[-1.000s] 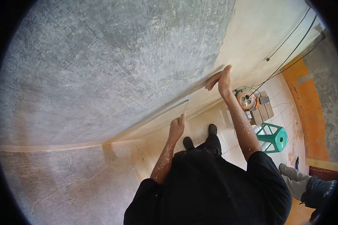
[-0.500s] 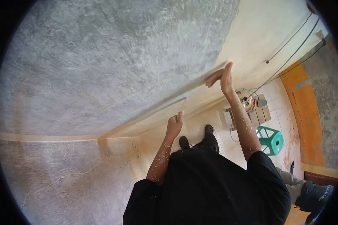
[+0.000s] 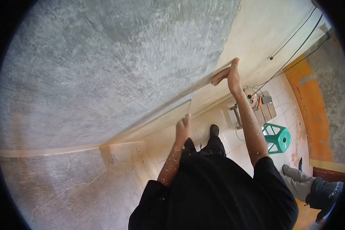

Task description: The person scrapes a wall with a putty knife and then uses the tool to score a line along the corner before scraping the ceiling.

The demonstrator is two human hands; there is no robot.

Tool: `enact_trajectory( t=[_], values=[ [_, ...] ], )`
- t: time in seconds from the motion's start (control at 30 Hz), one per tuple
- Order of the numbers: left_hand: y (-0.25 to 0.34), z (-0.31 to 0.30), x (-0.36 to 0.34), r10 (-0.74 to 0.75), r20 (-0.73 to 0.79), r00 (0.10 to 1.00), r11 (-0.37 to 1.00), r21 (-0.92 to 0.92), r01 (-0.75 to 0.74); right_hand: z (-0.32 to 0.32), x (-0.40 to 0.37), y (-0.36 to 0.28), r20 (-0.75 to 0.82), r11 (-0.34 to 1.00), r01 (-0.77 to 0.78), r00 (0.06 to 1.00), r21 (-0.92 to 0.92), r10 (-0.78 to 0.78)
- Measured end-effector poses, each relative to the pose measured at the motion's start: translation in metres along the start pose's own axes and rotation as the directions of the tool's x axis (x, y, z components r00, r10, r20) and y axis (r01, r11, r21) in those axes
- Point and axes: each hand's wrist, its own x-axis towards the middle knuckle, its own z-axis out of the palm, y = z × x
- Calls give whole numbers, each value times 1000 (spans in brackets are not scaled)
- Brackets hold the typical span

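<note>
The right hand (image 3: 230, 76) is pressing, fingers flat and unclenched, on the upper end of a long straightedge (image 3: 207, 85) lying against the plastered wall (image 3: 103, 69). The left hand (image 3: 183, 130) is gripping a thin tool whose blade is hard to make out. Below, open tiled floor (image 3: 234, 142) is surrounding a green stool (image 3: 276, 138).

Left hand (image 3: 183, 130) closed on corner of thin sheet (image 3: 157, 120), right hand (image 3: 229, 76) flat against beige wall (image 3: 257, 34), green stool (image 3: 276, 138) below
</note>
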Motion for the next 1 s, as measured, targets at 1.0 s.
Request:
enact_trajectory(
  t=[1.0],
  values=[
    [8,5,18,-36,107,994,996,-82,45,13,-1,5,-127,1000,25,992,12,-23]
  ],
)
